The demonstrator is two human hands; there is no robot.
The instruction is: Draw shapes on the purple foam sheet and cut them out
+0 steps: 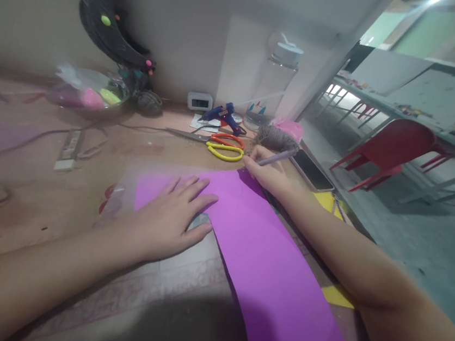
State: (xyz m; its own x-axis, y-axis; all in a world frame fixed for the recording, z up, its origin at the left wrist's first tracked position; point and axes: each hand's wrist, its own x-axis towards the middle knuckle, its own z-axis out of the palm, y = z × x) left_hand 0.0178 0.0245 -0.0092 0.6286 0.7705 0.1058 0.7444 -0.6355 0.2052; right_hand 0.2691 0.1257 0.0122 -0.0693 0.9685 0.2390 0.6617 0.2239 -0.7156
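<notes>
Centrally, one purple paper sheet (266,262), long, lying on the table (9,244); far end under the person's hands, body running towards five o'clock. Bearings below are read from that far end, twelve o'clock being straight ahead.

Left hand (185,204), at eight o'clock: bare, gripping nothing, laid palm down with fingers spread over the paper.

Right hand (266,169), at two o'clock: fingers closed round one pale purple pen (276,157), held tilted at the paper's far edge; whether its tip touches cannot be told.

Scissors (225,146), at twelve: one red and one yellow handle, blades pointing towards nine.

Glue gun (225,116), blue, beyond the scissors at twelve; white device with dark display (199,101) near it.

Yarn (274,137), grey, at one; clear bottle (272,82), pale lid, standing behind it.

Phone (313,170), dark-screened, between two and three; yellow piece (325,201) at three.

Bowl (96,101), at ten, contents blurred.

Dark crescent (112,31), at eleven, bearing coloured balls.
</notes>
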